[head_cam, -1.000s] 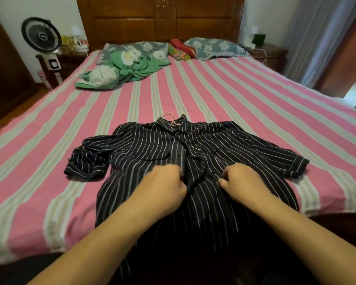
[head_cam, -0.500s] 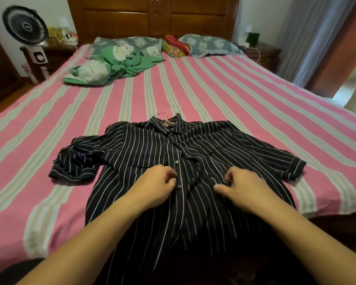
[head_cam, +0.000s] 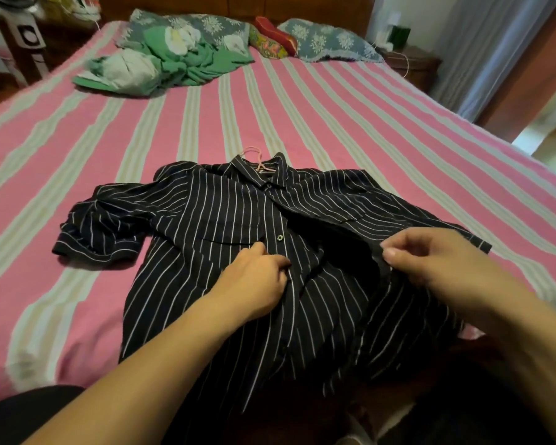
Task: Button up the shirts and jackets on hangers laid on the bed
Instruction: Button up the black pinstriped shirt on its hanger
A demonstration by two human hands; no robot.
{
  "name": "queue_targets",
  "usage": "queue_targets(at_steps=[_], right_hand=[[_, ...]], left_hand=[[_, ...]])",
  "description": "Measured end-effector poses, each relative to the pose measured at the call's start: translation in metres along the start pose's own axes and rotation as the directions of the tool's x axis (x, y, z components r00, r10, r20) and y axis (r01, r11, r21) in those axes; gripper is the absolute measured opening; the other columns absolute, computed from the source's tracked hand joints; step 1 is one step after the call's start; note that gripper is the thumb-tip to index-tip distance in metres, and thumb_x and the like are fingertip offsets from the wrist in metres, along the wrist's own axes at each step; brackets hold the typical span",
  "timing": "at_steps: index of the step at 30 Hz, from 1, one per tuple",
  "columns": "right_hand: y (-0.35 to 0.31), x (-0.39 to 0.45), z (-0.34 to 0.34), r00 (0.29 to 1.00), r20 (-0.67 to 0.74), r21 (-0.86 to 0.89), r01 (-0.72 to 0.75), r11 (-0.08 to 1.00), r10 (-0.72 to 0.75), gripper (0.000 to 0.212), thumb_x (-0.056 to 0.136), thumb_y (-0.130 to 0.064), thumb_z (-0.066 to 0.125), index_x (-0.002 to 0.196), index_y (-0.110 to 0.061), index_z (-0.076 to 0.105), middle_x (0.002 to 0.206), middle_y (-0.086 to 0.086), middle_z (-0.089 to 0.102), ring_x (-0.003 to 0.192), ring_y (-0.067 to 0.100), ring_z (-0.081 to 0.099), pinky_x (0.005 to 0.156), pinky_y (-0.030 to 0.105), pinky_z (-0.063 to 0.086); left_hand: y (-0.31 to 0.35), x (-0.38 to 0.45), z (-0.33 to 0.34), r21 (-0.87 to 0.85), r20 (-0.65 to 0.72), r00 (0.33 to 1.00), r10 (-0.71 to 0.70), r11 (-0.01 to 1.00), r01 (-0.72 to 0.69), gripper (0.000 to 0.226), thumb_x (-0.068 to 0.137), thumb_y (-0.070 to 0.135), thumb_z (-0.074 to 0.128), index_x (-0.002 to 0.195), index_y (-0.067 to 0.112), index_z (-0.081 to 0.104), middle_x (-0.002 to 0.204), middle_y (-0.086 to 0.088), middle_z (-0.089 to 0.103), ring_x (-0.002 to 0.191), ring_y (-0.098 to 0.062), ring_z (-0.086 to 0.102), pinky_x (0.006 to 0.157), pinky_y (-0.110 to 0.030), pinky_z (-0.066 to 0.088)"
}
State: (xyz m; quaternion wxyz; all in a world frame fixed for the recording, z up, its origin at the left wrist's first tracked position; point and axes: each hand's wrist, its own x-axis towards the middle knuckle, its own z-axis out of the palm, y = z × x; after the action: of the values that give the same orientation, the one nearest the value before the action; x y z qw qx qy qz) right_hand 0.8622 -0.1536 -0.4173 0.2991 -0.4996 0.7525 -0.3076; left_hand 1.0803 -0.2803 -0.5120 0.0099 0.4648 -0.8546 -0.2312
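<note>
A black shirt with thin white stripes [head_cam: 225,216] lies front-up on the pink striped bed [head_cam: 350,123], on a pink hanger [head_cam: 254,155] whose hook shows above the collar. The collar button looks fastened; below it the front gapes open. One small pale button [head_cam: 280,237] shows on the left placket. My left hand [head_cam: 254,281] pinches that placket just below the button. My right hand [head_cam: 430,261] pinches the edge of the right front panel and lifts it off to the right.
A heap of green and white clothes [head_cam: 161,62] lies at the head of the bed, left of centre. Two patterned pillows [head_cam: 328,40] and a red pouch [head_cam: 275,30] rest against the wooden headboard. Nightstands flank the bed; a curtain [head_cam: 501,53] hangs at right.
My right hand has pulled the right front panel up and out to the right, opening the gap. My left hand slid down along the left placket. The view moved closer.
</note>
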Motion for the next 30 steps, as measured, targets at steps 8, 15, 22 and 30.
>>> queue_targets(at_steps=[8, 15, 22, 30], right_hand=[[-0.027, 0.057, 0.028, 0.966, 0.256, -0.396, 0.062, 0.916, 0.045, 0.020, 0.098, -0.044, 0.060, 0.092, -0.030, 0.074, 0.085, -0.006, 0.072, 0.076, 0.008, 0.065, 0.077, 0.032, 0.055], [-0.019, 0.127, 0.125, 0.992, 0.113, -0.547, 0.023, 0.837, 0.047, 0.038, 0.088, -0.044, 0.069, 0.116, -0.019, 0.060, 0.114, 0.003, 0.065, 0.108, 0.025, 0.061, 0.088, 0.035, 0.049], [-0.003, 0.150, 0.112, 0.974, 0.081, -0.221, -0.188, 0.957, 0.210, 0.012, 0.088, -0.023, 0.070, 0.077, -0.020, 0.065, 0.081, 0.003, 0.066, 0.078, 0.022, 0.062, 0.070, 0.032, 0.050], [-0.005, 0.150, 0.116, 0.957, 0.203, 0.275, -0.260, 0.926, 0.208, 0.013, 0.085, -0.010, 0.076, 0.096, -0.014, 0.071, 0.090, 0.006, 0.072, 0.081, 0.018, 0.066, 0.074, 0.031, 0.052]], left_hand=[[-0.012, 0.032, -0.029, -0.198, -0.053, 0.995, -0.089, 0.977, 0.077, 0.029, 0.097, 0.017, 0.054, 0.097, 0.037, 0.075, 0.110, 0.006, 0.070, 0.085, -0.007, 0.062, 0.082, -0.025, 0.050], [-0.021, 0.067, -0.007, -0.338, -0.165, 0.967, -0.192, 0.933, 0.127, 0.019, 0.093, 0.025, 0.070, 0.112, 0.029, 0.072, 0.107, 0.009, 0.072, 0.102, -0.010, 0.065, 0.096, -0.033, 0.052], [-0.015, 0.071, 0.005, -0.108, -0.235, 0.967, -0.101, 0.991, 0.078, 0.020, 0.097, 0.035, 0.065, 0.115, 0.036, 0.072, 0.108, 0.010, 0.067, 0.105, -0.011, 0.060, 0.086, -0.030, 0.049], [-0.016, 0.080, -0.001, -0.281, -0.161, 0.965, -0.207, 0.947, 0.156, 0.013, 0.087, 0.026, 0.076, 0.078, 0.029, 0.067, 0.084, 0.008, 0.069, 0.087, -0.014, 0.066, 0.080, -0.033, 0.053]])
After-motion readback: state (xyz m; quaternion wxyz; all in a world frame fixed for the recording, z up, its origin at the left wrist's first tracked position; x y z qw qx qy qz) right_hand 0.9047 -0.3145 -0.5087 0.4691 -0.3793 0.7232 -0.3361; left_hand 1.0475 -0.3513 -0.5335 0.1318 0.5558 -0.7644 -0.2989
